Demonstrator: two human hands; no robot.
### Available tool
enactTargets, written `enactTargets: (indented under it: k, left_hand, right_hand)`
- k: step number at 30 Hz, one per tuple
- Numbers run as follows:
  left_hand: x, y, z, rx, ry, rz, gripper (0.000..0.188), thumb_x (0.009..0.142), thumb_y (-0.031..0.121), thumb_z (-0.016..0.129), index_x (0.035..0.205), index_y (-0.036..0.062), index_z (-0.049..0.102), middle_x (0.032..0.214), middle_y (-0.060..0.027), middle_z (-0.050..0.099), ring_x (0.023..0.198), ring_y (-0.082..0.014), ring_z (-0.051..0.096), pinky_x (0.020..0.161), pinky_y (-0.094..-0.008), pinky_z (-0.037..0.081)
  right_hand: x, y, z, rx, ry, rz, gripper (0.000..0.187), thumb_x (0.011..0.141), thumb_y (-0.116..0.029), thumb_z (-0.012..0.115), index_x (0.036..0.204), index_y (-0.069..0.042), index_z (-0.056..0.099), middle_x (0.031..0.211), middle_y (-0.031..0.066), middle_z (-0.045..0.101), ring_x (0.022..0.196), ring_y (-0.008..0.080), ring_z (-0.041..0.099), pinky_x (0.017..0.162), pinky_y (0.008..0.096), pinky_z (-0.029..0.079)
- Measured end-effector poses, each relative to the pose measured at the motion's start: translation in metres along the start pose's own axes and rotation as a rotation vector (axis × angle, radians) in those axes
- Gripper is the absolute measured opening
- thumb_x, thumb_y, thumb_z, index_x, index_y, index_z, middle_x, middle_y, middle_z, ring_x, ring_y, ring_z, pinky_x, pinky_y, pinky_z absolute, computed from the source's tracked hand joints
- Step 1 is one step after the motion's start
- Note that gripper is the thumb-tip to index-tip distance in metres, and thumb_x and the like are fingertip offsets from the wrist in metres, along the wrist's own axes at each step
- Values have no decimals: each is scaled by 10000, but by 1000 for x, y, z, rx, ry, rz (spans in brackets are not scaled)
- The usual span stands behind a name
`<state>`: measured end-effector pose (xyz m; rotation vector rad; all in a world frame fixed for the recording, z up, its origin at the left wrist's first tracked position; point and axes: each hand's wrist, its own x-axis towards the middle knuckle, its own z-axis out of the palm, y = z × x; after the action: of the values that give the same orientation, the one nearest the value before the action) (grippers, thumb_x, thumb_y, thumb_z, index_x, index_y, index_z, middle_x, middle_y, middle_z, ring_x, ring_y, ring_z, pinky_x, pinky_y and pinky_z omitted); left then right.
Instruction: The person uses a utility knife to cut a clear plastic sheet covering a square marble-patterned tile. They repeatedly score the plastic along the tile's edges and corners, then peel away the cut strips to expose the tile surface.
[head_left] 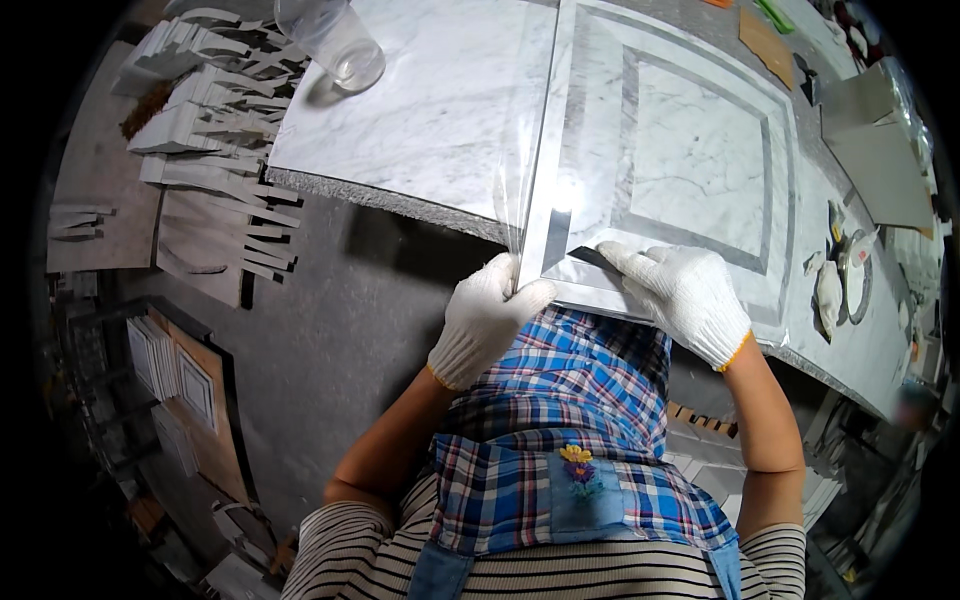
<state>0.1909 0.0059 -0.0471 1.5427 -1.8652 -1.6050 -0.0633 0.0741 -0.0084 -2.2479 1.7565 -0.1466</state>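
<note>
A framed marble panel, white with grey inlaid bands, lies over the front edge of the worktable. My left hand, in a white knit glove, is closed at the panel's near left corner, thumb toward the border. A strip of clear plastic film runs up from that hand along the panel's left side. My right hand, also gloved, rests on the near border with fingers stretched out. Its fingertips touch or nearly touch a small dark strip; whether they press it I cannot tell.
A clear plastic cup stands on a white marble slab to the left. Stacks of thin stone strips lie farther left. At the right are a cardboard box, a roll of tape and a brown sheet.
</note>
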Motion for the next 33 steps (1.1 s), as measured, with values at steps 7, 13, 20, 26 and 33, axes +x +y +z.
enactTargets:
  k: [7, 13, 20, 26, 33]
  left_hand:
    - [2, -8, 3, -10, 14, -3, 415, 918, 383, 713, 948, -29, 681, 748, -136, 682, 706, -180, 641, 669, -346, 517]
    - [1, -21, 5, 85, 1, 183, 326, 937, 281, 701, 996, -40, 695, 779, -144, 651, 724, -264, 651, 675, -377, 543]
    - [2, -17, 4, 2, 26, 144, 393, 931, 354, 719, 1004, -31, 684, 766, -156, 682, 699, -244, 671, 656, -364, 530]
    - [1, -21, 3, 86, 25, 265, 379, 940, 337, 725, 1028, -29, 681, 788, -157, 674, 715, -269, 665, 673, -369, 535]
    - [-4, -4, -1, -72, -22, 56, 341, 957, 305, 721, 1042, -24, 692, 864, -144, 702, 765, -223, 651, 717, -351, 535]
  right_hand:
    - [15, 3, -12, -99, -41, -75, 483, 896, -205, 687, 1372, -261, 632, 744, 84, 665, 615, 294, 671, 522, 433, 506]
    - [21, 4, -18, -125, -86, -87, 421, 925, -222, 674, 1342, -266, 647, 693, 79, 644, 590, 285, 663, 496, 433, 495]
    - [23, 13, -12, -125, -58, -148, 401, 946, -237, 662, 1347, -252, 671, 661, 78, 629, 570, 270, 655, 485, 420, 489]
    - [27, 9, -20, -68, -32, -176, 392, 915, -222, 692, 1307, -224, 680, 721, 78, 656, 596, 273, 662, 515, 408, 516]
    - [31, 10, -24, -95, -82, -196, 403, 888, -198, 712, 1289, -219, 684, 746, 79, 659, 618, 269, 669, 534, 401, 525]
